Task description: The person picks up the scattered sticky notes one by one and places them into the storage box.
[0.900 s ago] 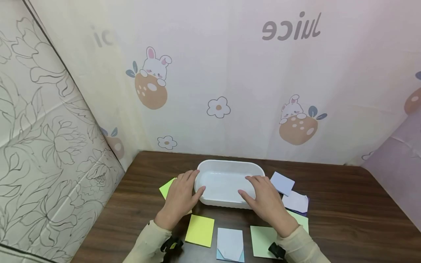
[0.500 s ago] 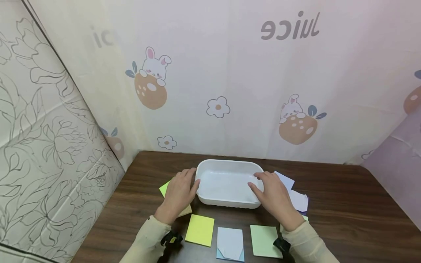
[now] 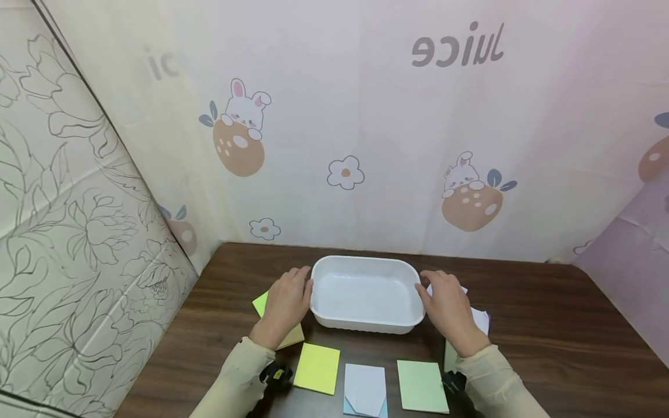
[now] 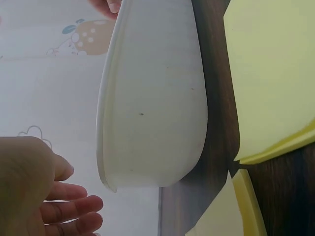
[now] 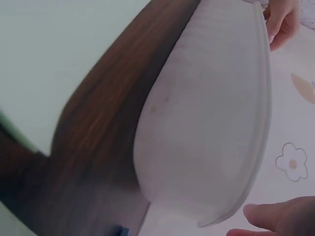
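A white plastic basin (image 3: pixel 366 293) with rounded corners and nothing in it stands near the back of the table. My left hand (image 3: pixel 286 302) is at its left end, fingertips by the rim. In the left wrist view the relaxed fingers of the left hand (image 4: pixel 69 206) are a little apart from the basin wall (image 4: pixel 152 98). At the other end is my right hand (image 3: pixel 449 307), its thumb close to the rim. In the right wrist view the thumb of the right hand (image 5: pixel 270 214) is just beside the basin's edge (image 5: pixel 263 108); whether it touches cannot be told.
A yellow sticky-note pad (image 3: pixel 317 368), a pale blue pad (image 3: pixel 364 389) and a light green pad (image 3: pixel 422 385) lie in front of the basin. Yellow-green notes (image 3: pixel 259 303) are partly under my left hand, white paper (image 3: pixel 481 320) behind my right. A patterned curtain (image 3: pixel 345 116) hangs behind the brown table (image 3: pixel 543 325).
My right hand has moved right, from over the basin's inside to outside its right end. My left hand has drawn slightly left off the rim. The basin stays about where it was.
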Motion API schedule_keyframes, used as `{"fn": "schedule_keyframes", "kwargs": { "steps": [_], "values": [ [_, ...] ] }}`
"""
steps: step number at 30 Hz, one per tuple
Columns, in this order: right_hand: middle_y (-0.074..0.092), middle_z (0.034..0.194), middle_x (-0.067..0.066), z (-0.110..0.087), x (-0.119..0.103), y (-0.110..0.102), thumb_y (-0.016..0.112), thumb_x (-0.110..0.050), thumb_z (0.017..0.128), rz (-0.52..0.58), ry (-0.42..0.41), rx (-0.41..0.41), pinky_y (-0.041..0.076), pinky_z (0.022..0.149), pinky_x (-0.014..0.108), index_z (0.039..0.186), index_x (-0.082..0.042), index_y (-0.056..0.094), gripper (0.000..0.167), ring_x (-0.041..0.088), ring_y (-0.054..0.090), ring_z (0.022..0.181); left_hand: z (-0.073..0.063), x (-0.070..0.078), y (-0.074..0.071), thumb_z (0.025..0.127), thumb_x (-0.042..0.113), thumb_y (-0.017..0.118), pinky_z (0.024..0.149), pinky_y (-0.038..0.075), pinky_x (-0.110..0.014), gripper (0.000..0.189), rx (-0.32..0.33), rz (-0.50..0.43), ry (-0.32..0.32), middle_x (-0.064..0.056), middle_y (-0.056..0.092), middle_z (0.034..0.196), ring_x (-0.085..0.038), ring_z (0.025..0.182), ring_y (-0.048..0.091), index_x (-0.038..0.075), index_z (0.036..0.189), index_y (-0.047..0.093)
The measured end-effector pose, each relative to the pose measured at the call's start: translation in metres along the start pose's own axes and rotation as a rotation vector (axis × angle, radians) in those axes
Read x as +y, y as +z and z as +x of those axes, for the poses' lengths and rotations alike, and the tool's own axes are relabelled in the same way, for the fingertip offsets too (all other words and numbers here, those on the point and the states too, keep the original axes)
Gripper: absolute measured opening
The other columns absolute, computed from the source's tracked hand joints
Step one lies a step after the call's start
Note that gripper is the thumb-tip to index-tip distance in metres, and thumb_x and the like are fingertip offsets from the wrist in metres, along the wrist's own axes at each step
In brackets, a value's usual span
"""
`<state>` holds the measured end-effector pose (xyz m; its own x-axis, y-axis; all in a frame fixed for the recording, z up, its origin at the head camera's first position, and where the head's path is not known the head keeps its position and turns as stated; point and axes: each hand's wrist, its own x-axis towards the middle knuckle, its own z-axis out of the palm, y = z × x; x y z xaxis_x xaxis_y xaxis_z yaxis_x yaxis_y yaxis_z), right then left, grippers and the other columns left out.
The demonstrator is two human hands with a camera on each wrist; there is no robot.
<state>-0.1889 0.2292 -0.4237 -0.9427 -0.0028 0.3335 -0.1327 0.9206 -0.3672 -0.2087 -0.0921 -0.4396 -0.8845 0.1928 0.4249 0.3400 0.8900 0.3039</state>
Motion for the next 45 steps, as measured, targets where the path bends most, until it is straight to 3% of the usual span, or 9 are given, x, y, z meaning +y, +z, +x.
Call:
{"fn": "schedule_keyframes", "kwargs": {
  "steps": [9, 17, 31, 38, 45],
  "values": [
    [0.071, 0.091, 0.020, 0.003, 0.007, 0.007, 0.072, -0.015, 0.092, -0.026, -0.003, -0.058, 0.050, 0.062, 0.041, 0.110, 0.007, 0.070, 0.029, 0.029, 0.062, 0.078, 0.005, 0.002, 0.005, 0.100, 0.019, 0.062, 0.071, 0.057, -0.041, 0.029, -0.063, 0.020, -0.011, -0.013, 0.071, 0.099, -0.028, 0.088, 0.069, 0.001, 0.122, 0.069],
    [0.071, 0.082, 0.015, 0.002, 0.005, 0.010, 0.071, -0.010, 0.091, -0.014, 0.009, -0.097, 0.048, 0.061, 0.037, 0.105, 0.007, 0.072, 0.022, 0.022, 0.058, 0.070, 0.007, 0.001, 0.008, 0.097, 0.014, 0.067, 0.060, 0.054, -0.036, 0.020, -0.058, 0.067, 0.028, -0.011, 0.070, 0.087, -0.026, 0.076, 0.068, 0.002, 0.111, 0.073],
    [0.071, 0.084, 0.017, -0.002, 0.004, 0.010, 0.070, -0.007, 0.091, -0.035, 0.016, -0.103, 0.052, 0.066, 0.043, 0.109, 0.011, 0.071, 0.025, 0.026, 0.062, 0.075, 0.005, 0.002, 0.009, 0.096, 0.012, 0.068, 0.059, 0.053, -0.034, 0.015, -0.075, 0.064, 0.041, -0.011, 0.068, 0.084, -0.024, 0.074, 0.067, 0.002, 0.106, 0.073],
    [0.067, 0.076, 0.012, -0.005, 0.005, 0.006, 0.069, -0.007, 0.091, -0.045, 0.018, -0.127, 0.047, 0.061, 0.037, 0.103, 0.008, 0.072, 0.019, 0.022, 0.055, 0.069, 0.002, 0.005, 0.008, 0.096, 0.012, 0.068, 0.063, 0.056, -0.035, 0.019, -0.085, 0.065, 0.047, -0.011, 0.070, 0.087, -0.024, 0.079, 0.068, 0.001, 0.111, 0.073],
    [0.070, 0.084, 0.017, -0.009, 0.004, 0.004, 0.070, -0.006, 0.090, -0.052, 0.013, -0.121, 0.052, 0.069, 0.045, 0.105, 0.011, 0.071, 0.023, 0.027, 0.062, 0.076, 0.000, 0.006, 0.008, 0.096, 0.012, 0.068, 0.063, 0.055, -0.035, 0.018, -0.083, 0.079, 0.058, -0.011, 0.069, 0.085, -0.024, 0.078, 0.068, 0.001, 0.109, 0.073]
  ]
}}
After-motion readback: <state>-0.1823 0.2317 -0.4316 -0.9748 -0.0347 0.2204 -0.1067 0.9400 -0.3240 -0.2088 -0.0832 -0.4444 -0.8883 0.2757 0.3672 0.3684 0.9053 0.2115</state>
